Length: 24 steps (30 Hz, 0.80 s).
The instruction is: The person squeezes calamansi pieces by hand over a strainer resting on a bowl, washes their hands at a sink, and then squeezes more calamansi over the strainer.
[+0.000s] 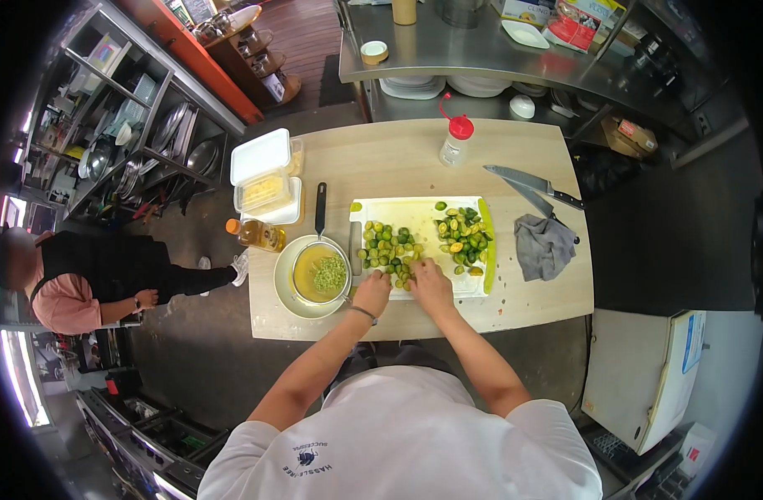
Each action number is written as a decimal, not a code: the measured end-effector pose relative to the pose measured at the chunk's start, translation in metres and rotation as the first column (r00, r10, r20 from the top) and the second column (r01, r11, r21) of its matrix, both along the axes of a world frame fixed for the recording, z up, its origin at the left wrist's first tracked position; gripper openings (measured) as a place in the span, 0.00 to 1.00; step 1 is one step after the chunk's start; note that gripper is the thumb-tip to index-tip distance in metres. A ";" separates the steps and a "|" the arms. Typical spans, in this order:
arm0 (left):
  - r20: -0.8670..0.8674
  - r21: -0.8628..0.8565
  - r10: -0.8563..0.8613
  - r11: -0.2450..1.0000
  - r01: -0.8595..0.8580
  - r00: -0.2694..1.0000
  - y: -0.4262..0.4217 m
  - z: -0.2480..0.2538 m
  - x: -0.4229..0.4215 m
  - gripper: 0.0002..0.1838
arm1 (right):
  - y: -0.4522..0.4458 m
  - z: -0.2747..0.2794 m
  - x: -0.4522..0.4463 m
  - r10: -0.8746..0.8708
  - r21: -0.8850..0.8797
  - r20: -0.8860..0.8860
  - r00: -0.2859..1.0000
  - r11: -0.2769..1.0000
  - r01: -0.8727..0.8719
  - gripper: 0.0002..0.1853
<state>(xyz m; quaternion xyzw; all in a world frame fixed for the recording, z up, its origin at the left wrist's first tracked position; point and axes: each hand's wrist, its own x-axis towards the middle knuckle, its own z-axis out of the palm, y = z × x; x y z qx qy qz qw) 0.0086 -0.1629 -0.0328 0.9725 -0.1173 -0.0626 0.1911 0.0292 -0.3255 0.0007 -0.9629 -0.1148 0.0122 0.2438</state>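
A white cutting board with green ends (427, 208) lies on the wooden table, bearing two piles of small cut green citrus. My left hand (371, 293) is at the board's front edge beside the left pile (388, 247); its fingers are curled, and what they hold is too small to name. My right hand (431, 285) touches citrus pieces at the pile's right side, fingers bent, contents hidden. The right pile (466, 237) lies near the board's green end. Left of the board, a strainer (321, 273) with pale green bits and yellowish liquid rests over a white bowl (286, 293).
Two knives (531, 185) and a grey cloth (545, 247) lie right of the board. A red-capped bottle (454, 142) stands at the back. Plastic tubs (263, 187) and an orange-capped bottle (261, 235) are at the left. A person (98, 279) stands farther left.
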 end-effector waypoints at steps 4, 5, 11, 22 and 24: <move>-0.083 -0.028 0.100 0.994 -0.102 0.992 -0.007 0.004 0.002 0.11 | 0.003 -0.013 0.000 0.152 -0.011 -0.032 0.988 0.988 -0.152 0.13; -0.087 -0.036 0.100 0.994 -0.104 0.991 -0.007 0.006 0.003 0.12 | 0.003 -0.022 0.001 0.154 -0.032 -0.013 0.988 0.988 -0.154 0.12; -0.154 -0.374 0.176 0.900 -0.222 0.972 -0.006 0.029 0.005 0.15 | -0.005 -0.041 0.011 0.097 0.059 -0.142 0.985 0.994 -0.089 0.10; -0.398 -0.453 0.425 0.680 -0.577 0.813 0.003 0.020 -0.003 0.15 | 0.019 -0.008 0.002 0.233 0.030 0.021 0.972 0.972 -0.234 0.17; -0.395 -0.504 0.386 0.668 -0.548 0.834 0.009 0.004 -0.004 0.15 | 0.024 -0.016 0.004 0.267 -0.004 0.018 0.964 0.964 -0.266 0.17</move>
